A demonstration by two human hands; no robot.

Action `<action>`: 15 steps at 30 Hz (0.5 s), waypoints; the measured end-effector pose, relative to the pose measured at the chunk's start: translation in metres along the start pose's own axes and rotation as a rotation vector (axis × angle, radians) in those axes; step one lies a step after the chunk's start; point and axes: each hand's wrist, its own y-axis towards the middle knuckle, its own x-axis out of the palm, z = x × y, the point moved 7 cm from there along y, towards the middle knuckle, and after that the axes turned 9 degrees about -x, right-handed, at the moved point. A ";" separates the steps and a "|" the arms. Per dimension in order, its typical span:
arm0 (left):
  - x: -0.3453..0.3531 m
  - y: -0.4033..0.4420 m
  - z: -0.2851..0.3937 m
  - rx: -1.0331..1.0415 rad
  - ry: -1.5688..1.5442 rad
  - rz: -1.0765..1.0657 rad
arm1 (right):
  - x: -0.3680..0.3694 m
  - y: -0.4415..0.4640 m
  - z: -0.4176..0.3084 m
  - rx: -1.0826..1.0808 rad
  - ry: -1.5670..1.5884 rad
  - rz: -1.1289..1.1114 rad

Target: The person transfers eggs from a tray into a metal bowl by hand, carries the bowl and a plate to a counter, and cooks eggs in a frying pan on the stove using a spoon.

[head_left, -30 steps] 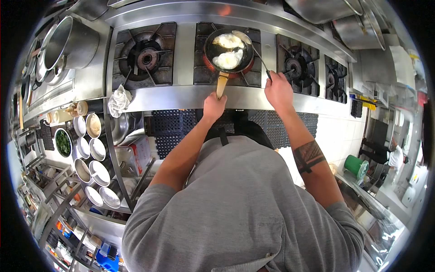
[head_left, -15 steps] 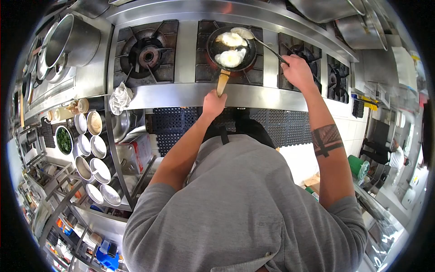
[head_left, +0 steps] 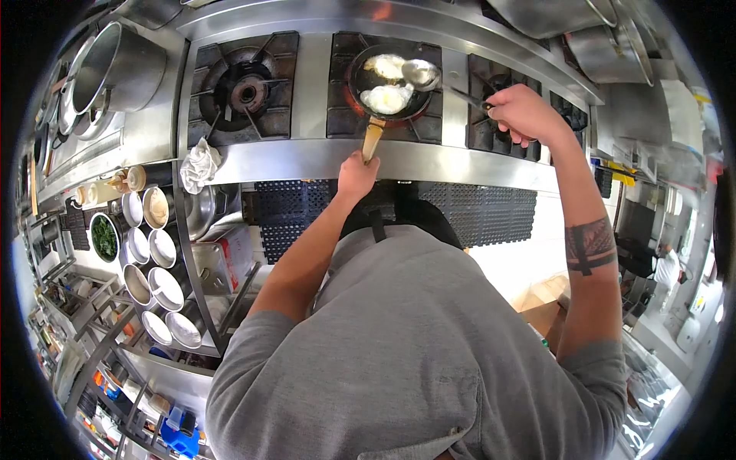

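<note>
A dark frying pan [head_left: 418, 103] sits on the second burner from the left, with two eggs in it, an upper egg [head_left: 385, 67] and a lower egg [head_left: 386, 99]. My left hand [head_left: 357, 175] is wrapped round the end of the pan's wooden handle [head_left: 372, 139]. In my right hand [head_left: 527, 116] is the dark handle of a metal spoon [head_left: 420, 73]. The spoon's bowl is over the pan's right side, beside the upper egg; whether it touches the pan I cannot tell.
A left burner [head_left: 247, 93] and a right burner [head_left: 498, 111] flank the pan. A crumpled white cloth [head_left: 201, 165] hangs at the stove's front left edge. Several round containers [head_left: 162, 248] stand at left, a large pot [head_left: 126, 69] behind them. A person [head_left: 667, 268] is far right.
My right hand has moved right, and its fingers have shifted on the spoon handle. The spoon's bowl has turned and come slightly lower right over the pan. My left hand has stayed on the pan handle.
</note>
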 end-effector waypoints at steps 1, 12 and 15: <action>0.000 0.000 0.000 -0.013 -0.008 -0.010 | 0.000 -0.002 -0.003 0.032 0.057 -0.048; 0.001 0.000 -0.004 -0.038 -0.041 -0.010 | -0.006 0.036 -0.023 0.068 -0.136 -0.184; -0.002 0.000 -0.004 -0.046 -0.050 -0.018 | -0.006 0.044 -0.025 0.070 -0.137 -0.222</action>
